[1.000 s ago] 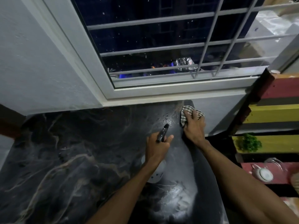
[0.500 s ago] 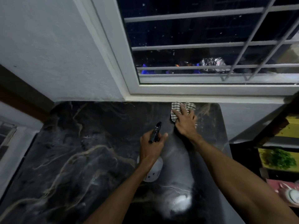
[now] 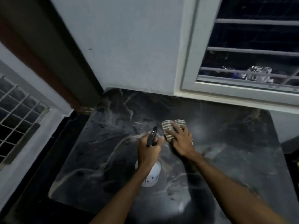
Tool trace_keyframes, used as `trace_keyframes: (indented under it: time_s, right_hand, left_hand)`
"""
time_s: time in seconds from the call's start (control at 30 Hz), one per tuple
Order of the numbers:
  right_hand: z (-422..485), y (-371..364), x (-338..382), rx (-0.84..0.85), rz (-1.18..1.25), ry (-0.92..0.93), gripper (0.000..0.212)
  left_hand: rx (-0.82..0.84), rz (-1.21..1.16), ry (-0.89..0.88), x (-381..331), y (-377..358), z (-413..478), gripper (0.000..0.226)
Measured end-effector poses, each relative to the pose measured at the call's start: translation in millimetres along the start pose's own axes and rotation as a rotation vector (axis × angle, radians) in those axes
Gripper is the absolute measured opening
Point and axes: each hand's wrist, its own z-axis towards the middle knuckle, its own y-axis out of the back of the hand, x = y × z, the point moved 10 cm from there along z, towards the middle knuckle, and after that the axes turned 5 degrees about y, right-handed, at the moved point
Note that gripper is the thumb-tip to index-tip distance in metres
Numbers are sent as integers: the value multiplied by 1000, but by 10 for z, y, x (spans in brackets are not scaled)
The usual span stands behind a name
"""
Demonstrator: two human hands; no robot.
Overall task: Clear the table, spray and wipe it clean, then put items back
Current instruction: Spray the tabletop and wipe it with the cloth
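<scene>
spray bottle (image 3: 152,176): body largely hidden beneath left hand (image 3: 148,152)
cloth (image 3: 168,126): 5 o'clock part covered by right hand (image 3: 181,143)
bench (image 3: 97,159): cut off at 6 o'clock

A barred, white-framed window (image 3: 252,51) sits in the grey wall (image 3: 129,46) at upper right. Another grilled window (image 3: 17,110) stands at left, beside a dark brown strip (image 3: 48,54).

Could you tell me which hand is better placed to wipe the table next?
Right: the right hand rests on the cloth on the table; the left hand grips the spray bottle.
</scene>
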Motion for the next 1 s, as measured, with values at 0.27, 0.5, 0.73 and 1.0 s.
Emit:
trace_keyframes:
  time_s: [0.27, 0.5, 0.73, 1.0]
  right_hand:
    - [462, -413, 958, -42, -9, -140, 55]
    - [815, -1073, 2092, 48, -72, 108, 57]
    - [1416, -1500, 2793, 108, -89, 195, 61]
    - [2198, -1597, 3239, 95, -82, 168, 63]
  left_hand:
    - [-81, 48, 201, 742, 1439, 298, 40]
    - [-123, 4, 240, 998, 2154, 538, 34]
    - [-156, -91, 265, 1148, 2615, 820, 34]
    - [-183, -63, 215, 1279, 3040, 1040, 33]
